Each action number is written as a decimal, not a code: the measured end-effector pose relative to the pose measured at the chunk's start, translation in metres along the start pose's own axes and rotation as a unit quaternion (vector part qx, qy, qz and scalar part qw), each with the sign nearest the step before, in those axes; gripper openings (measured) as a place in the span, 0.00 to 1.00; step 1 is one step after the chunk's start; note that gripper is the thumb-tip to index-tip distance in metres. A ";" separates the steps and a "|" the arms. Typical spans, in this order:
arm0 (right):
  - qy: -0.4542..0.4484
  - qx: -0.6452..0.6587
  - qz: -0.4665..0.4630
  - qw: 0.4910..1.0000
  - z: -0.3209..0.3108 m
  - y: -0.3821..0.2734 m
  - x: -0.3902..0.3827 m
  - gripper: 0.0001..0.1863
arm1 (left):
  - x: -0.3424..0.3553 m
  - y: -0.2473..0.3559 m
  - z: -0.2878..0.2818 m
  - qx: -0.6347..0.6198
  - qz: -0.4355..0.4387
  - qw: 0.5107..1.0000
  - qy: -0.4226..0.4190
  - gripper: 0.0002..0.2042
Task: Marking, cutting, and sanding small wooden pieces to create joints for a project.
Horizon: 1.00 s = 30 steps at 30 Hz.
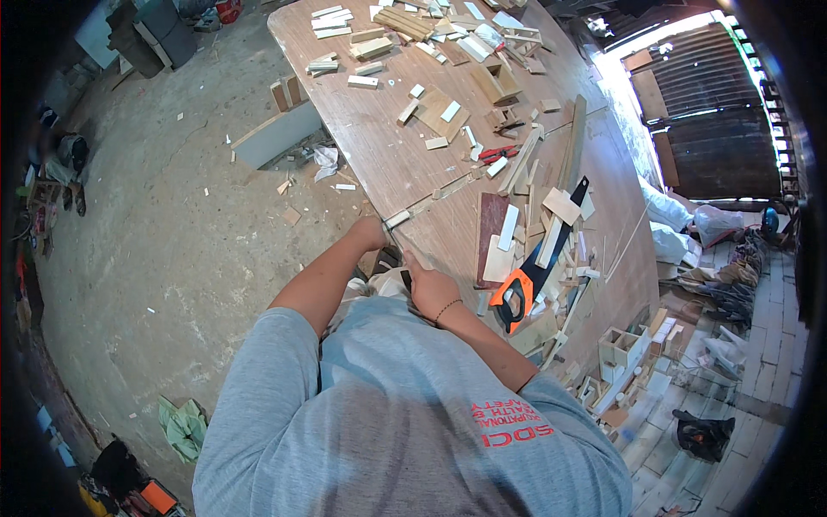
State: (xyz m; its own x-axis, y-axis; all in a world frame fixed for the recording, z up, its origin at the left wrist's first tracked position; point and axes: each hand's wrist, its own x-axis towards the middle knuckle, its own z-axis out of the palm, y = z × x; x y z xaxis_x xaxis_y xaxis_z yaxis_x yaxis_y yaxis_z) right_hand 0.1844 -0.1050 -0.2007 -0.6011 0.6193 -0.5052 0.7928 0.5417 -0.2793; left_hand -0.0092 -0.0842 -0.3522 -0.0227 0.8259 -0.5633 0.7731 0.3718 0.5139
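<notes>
Small wood piece steadied at the counter's left edge

Both hands work low and close to the body, at the near left edge of the counter (pixel 345 112). The left hand (pixel 370 233) reaches a small pale wood piece (pixel 397 220) lying on that edge and seems to pin or grip it; the fingers are partly hidden, so I cannot tell how firmly. The right hand (pixel 433 291) is nearer the body, its fingers curled in and the index finger pointing toward the piece. Something dark shows beside its curled fingers, perhaps a tool handle, but what it holds, if anything, I cannot tell.

To the right lies a handsaw (pixel 538 271) with an orange handle, among loose offcuts and a dark red board (pixel 491 233). Farther off are a red-handled tool (pixel 498 155) and an open wooden box (pixel 495 84), with a heap of strips (pixel 405 21) at the far end.

The step in hand looks like fine handwork on the small piece, judging by the close placing of the hands. The next move would call for a steady left hold and a controlled right hand, with fingertips clear of any edge there.
</notes>
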 end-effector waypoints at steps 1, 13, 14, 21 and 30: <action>-0.002 0.000 -0.002 1.000 0.000 0.001 0.001 0.30 | 0.004 -0.002 0.004 -0.001 -0.003 1.000 0.000 0.19; 0.121 0.065 -0.076 0.988 0.006 0.012 0.008 0.30 | -0.005 0.009 -0.006 -0.004 -0.021 1.000 0.022 0.17; 0.098 0.050 -0.063 0.992 0.009 0.013 0.010 0.30 | -0.004 0.011 -0.008 -0.001 -0.008 1.000 0.001 0.18; 0.069 0.051 -0.054 0.995 0.026 0.022 0.018 0.29 | -0.005 0.005 -0.010 0.033 0.016 0.998 -0.042 0.20; 0.047 0.057 -0.048 0.996 0.030 0.015 0.018 0.29 | 0.010 -0.003 0.005 0.075 0.006 0.997 -0.018 0.15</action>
State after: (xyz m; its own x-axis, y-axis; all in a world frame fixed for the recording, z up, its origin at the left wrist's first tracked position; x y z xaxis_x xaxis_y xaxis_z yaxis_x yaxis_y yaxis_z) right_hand 0.1885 -0.1029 -0.2379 -0.6778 0.6212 -0.3935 0.7337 0.5363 -0.4172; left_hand -0.0085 -0.0795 -0.3625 0.0084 0.8134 -0.5816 0.8590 0.2919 0.4206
